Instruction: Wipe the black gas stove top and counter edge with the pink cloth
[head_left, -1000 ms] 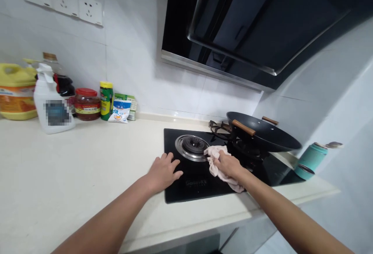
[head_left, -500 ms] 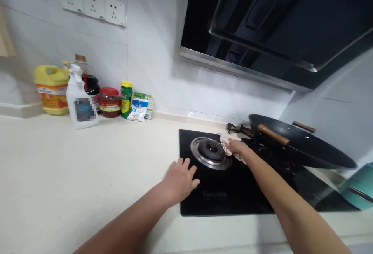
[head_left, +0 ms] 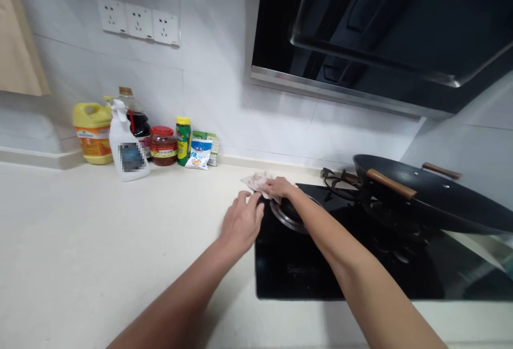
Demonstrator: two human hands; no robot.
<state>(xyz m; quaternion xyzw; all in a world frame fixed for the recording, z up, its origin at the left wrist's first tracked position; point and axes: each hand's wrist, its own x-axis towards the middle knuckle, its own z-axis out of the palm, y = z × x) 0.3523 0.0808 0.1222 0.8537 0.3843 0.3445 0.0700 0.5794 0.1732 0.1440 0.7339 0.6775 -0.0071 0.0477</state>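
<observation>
Right hand (head_left: pixel 278 186) has its fingers closed on a bunched pale pink fabric cloth (head_left: pixel 256 179); cloth is at the rear left corner of the flat black glass hob (head_left: pixel 288 269), part of it spilling onto the cream smooth-topped counter (head_left: pixel 180 231). Left hand (head_left: pixel 242 218) is empty, fingers loosely spread, beside the hob's left edge, fingertips near the cloth; can't tell if they press on anything. Step reads as wiping that corner. To do it well: spread the cloth flat under the fingers, not balled; even, light pressure; follow the glass edge, since grime likely sits in that seam. Right forearm crosses above the round burner with the shiny steel ring (head_left: pixel 286 218), clearance unclear, so lift the elbow to avoid snagging. Left hand should brace on bare counter, clear of the stroke. Short strokes suit the corner; a loose cloth tail could catch the burner.
</observation>
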